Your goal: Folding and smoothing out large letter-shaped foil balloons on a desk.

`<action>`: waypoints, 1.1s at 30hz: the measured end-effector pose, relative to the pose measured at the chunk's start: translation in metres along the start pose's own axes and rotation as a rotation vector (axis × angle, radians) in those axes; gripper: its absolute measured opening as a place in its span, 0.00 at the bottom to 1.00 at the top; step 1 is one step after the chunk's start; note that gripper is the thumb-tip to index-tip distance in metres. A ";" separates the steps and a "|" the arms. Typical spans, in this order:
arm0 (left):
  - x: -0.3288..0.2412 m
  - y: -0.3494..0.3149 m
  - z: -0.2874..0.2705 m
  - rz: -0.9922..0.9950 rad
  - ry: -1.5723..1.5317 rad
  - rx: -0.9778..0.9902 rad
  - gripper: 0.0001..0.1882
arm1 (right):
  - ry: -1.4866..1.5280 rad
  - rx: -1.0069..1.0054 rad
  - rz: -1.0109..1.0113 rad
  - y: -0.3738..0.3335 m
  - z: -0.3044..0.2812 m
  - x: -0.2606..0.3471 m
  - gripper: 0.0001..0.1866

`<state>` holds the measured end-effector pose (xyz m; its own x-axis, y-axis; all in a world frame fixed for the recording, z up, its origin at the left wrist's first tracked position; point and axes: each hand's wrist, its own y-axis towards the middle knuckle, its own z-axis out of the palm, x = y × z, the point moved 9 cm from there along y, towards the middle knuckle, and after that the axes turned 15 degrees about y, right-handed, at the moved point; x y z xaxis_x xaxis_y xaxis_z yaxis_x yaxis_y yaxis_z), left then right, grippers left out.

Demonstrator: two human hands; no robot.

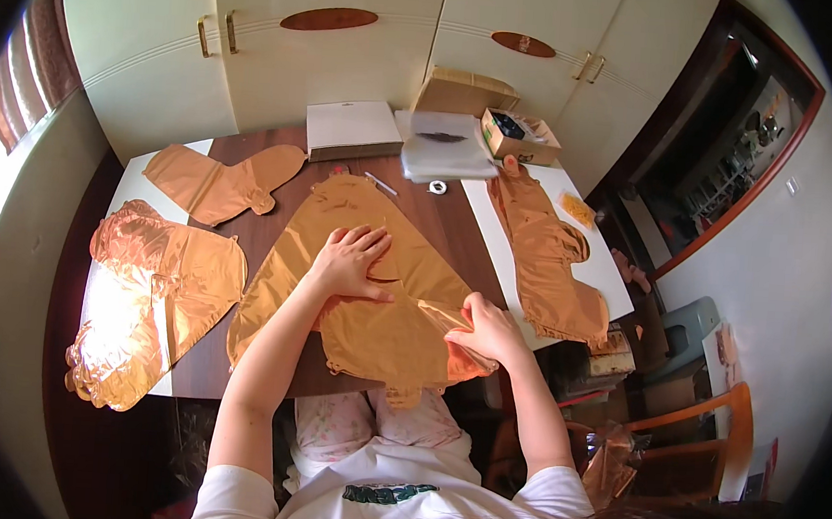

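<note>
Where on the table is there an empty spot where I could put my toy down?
One bare patch of brown table lies between the middle gold balloon and the white sheet, below the tape roll. Another lies between the middle balloon and the left balloons. The back edge is crowded with boxes. The left hand and right hand press the middle balloon.

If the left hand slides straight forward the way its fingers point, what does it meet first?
The left hand lies flat on the gold foil balloon, fingers pointing up-right. It would probably cross more foil, then reach the pen on the brown table; depth is unclear.
</note>
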<state>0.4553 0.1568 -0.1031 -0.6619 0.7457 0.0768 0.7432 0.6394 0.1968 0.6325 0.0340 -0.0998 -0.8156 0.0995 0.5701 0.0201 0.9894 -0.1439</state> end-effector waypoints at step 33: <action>0.001 0.000 0.001 -0.001 -0.008 -0.015 0.53 | 1.750 -0.370 0.223 -0.126 0.111 -0.040 0.14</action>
<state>0.4547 0.1574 -0.1038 -0.6617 0.7466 0.0691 0.7410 0.6373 0.2115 0.5985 -0.1061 -0.1938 0.7071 -0.0375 0.7061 0.3465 0.8888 -0.2998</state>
